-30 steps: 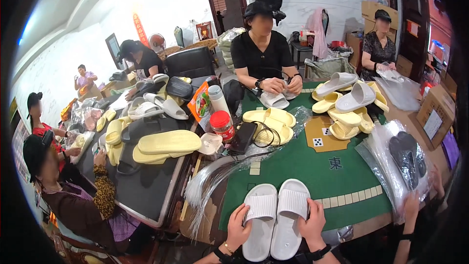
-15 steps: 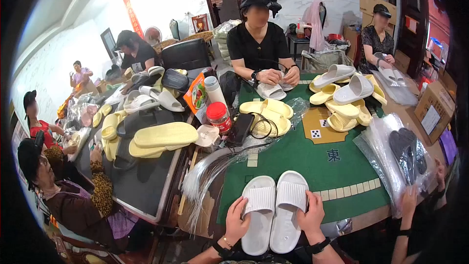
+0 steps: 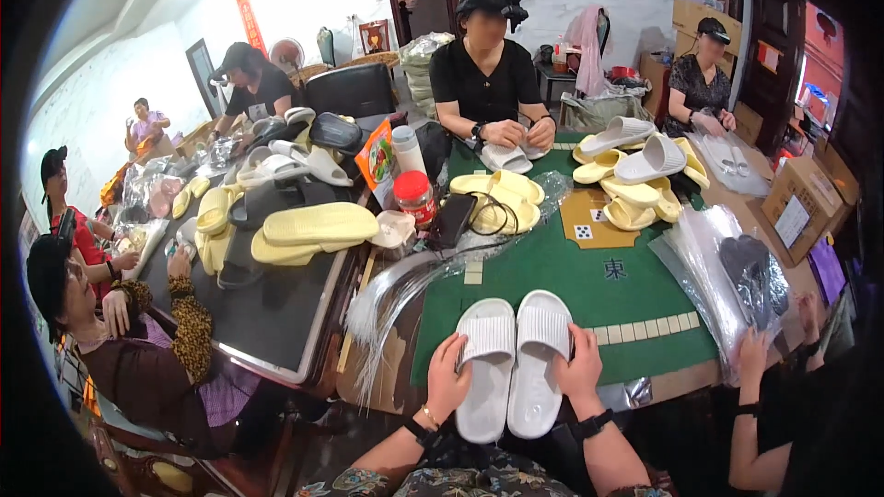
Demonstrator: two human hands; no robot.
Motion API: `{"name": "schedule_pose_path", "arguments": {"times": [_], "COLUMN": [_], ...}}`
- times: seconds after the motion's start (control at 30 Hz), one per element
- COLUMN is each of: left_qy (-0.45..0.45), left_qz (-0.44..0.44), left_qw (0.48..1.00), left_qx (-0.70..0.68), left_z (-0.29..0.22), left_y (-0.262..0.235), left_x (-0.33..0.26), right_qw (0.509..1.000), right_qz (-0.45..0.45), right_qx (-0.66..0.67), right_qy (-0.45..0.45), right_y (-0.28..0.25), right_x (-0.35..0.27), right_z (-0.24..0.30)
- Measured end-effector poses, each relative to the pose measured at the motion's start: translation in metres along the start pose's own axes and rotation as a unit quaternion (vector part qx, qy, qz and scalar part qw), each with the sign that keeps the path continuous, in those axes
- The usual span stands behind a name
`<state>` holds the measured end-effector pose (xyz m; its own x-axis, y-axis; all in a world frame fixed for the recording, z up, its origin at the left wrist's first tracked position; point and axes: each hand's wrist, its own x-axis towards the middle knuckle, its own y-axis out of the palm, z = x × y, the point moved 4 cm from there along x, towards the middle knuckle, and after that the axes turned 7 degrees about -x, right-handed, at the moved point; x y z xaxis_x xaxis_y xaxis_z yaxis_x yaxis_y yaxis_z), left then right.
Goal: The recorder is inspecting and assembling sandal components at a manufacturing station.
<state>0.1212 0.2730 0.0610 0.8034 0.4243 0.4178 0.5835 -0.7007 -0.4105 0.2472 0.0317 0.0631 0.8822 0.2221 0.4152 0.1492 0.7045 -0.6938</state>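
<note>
Two white slide slippers (image 3: 513, 359) lie side by side, soles down, at the near edge of a green felt table (image 3: 562, 262). My left hand (image 3: 447, 375) grips the outer edge of the left slipper. On the other side, my right hand (image 3: 582, 370) holds the outer edge of the right slipper. Both slippers point away from me and press together.
Piles of yellow and white slippers (image 3: 635, 175) lie across the table, with clear plastic bags (image 3: 737, 281) at right and a bundle of bags (image 3: 405, 281) at left. A red-lidded jar (image 3: 416, 198) and a phone (image 3: 453, 219) stand mid-table. Several people sit around; a dark side table (image 3: 267, 304) holds more slippers.
My hands keep the white pair together at the table's near edge; the view has shifted slightly. The person opposite keeps handling a white slipper.
</note>
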Motion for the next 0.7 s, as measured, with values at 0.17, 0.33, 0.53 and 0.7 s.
{"name": "schedule_pose_path", "arguments": {"times": [0.17, 0.33, 0.53, 0.7], "left_qy": [-0.004, 0.027, 0.034, 0.015], "left_qz": [-0.003, -0.014, -0.021, -0.019], "left_qw": [1.000, 0.999, 0.999, 0.999], "left_qx": [-0.019, -0.021, -0.014, -0.023], "left_z": [0.0032, 0.0032, 0.0053, 0.0046], "left_y": [0.0018, 0.0011, 0.0016, 0.0012], "left_x": [-0.0003, 0.0006, 0.0008, 0.0013], "right_qw": [1.000, 1.000, 1.000, 1.000], "right_qz": [-0.015, -0.015, -0.021, -0.021], "right_qx": [0.003, 0.000, -0.011, -0.014], "right_qy": [-0.011, -0.005, -0.011, -0.010], "right_y": [0.0018, 0.0023, 0.0029, 0.0024], "right_x": [-0.0004, -0.0002, 0.0004, -0.0001], "right_z": [-0.0016, -0.0007, 0.0000, 0.0007]}}
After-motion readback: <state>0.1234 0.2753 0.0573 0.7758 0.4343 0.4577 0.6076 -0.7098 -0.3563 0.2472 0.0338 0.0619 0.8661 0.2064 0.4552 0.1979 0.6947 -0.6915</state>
